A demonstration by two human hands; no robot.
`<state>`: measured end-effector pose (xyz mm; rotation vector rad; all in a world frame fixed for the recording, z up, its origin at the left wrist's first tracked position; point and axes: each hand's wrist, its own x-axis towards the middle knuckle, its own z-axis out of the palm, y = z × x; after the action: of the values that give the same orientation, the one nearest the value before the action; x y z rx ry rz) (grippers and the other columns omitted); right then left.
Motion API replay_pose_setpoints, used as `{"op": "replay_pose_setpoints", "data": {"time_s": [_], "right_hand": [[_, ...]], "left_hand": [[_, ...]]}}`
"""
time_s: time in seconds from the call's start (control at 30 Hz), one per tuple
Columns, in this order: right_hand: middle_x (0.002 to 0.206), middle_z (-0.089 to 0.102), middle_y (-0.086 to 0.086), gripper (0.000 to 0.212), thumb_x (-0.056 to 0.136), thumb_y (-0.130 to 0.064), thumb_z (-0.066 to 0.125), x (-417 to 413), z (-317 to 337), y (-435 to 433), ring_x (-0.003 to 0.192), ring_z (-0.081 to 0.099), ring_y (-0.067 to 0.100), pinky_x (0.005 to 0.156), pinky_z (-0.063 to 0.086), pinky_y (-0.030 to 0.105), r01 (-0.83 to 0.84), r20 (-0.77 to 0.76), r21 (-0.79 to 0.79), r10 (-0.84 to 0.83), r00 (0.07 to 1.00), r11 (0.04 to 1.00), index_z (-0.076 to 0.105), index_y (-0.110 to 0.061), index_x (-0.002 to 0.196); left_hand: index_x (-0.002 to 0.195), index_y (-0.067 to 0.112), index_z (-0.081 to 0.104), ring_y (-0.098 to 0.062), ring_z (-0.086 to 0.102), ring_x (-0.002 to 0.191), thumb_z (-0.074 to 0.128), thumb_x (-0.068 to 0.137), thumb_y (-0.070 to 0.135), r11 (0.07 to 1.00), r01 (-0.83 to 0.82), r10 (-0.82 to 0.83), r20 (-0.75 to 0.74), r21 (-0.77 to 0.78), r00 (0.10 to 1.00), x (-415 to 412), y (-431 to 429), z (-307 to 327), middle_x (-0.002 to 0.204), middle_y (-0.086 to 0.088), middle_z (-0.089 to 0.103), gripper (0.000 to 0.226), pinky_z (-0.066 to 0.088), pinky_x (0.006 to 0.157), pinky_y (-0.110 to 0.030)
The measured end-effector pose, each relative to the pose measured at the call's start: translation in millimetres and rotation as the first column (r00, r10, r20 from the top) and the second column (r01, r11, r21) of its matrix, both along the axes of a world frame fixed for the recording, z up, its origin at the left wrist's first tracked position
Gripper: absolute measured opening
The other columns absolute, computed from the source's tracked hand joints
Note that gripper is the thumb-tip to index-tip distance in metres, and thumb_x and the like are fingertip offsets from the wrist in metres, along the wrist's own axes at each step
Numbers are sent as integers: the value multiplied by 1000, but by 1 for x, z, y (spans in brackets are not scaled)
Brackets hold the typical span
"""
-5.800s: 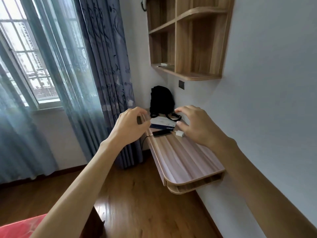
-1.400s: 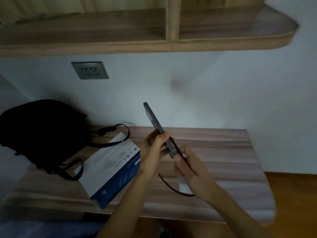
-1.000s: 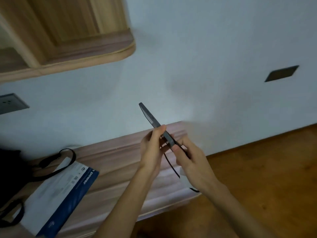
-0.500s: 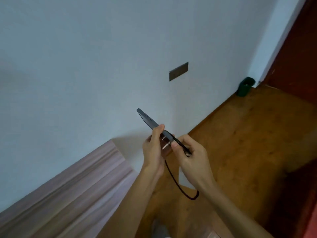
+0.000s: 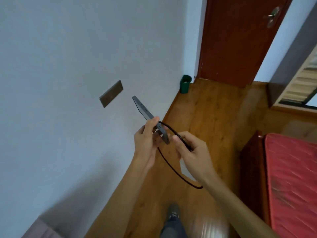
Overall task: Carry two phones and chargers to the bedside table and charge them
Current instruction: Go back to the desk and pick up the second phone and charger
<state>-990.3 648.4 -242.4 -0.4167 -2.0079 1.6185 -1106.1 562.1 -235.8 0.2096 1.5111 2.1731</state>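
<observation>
My left hand (image 5: 145, 143) grips a dark grey phone (image 5: 143, 109) edge-on, its top pointing up and left toward the wall. A black charging cable (image 5: 171, 165) loops from the phone's lower end down below my hands. My right hand (image 5: 193, 153) pinches the cable near the phone; a white charger block (image 5: 184, 169) shows partly beneath its palm. A second phone is not visible.
A white wall with a dark socket plate (image 5: 111, 93) fills the left. A green bin (image 5: 185, 84) stands by the red-brown door (image 5: 236, 40). A bed with a red mattress (image 5: 291, 177) lies at right. Wooden floor (image 5: 214, 117) stretches ahead. My foot (image 5: 173, 214) shows below.
The view has swung right, away from the wall desk, toward the door and bed. The hands still hold the phone and cable; the cable loop has shifted.
</observation>
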Motion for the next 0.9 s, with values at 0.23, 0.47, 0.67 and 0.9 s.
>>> {"op": "replay_pose_setpoints", "data": {"time_s": [0.23,0.47,0.67,0.9], "right_hand": [[66,63,0,19,103,-29,50,-83,11,81,57,55,12,58,42,22,162,-20,28,-161,987,986,69,-29,103],[67,63,-4,21,105,-27,46,-142,37,139,60,54,6,56,43,15,165,-110,-70,-172,979,984,66,-23,108],[70,62,-6,20,104,-27,46,-172,50,168,64,56,8,59,45,19,124,-244,-137,-155,957,983,65,-24,109],[71,63,-5,21,102,-29,48,-178,42,198,63,55,11,56,44,22,56,-263,-94,-79,962,994,65,-22,111]], "left_hand": [[69,23,80,-32,70,95,75,78,35,987,151,-155,78,58,985,-99,55,0,90,-9,67,16,61,73,-40],[98,9,67,-27,73,80,90,54,44,956,275,-292,233,104,928,-144,94,-19,86,-10,59,61,61,78,-42],[128,5,61,-39,67,100,80,79,28,744,452,-660,429,492,617,-138,102,-62,106,-20,62,57,57,81,-44],[117,3,70,-34,62,98,82,76,32,721,332,-658,451,609,603,-160,164,-58,112,-17,62,52,56,85,-38]]}}
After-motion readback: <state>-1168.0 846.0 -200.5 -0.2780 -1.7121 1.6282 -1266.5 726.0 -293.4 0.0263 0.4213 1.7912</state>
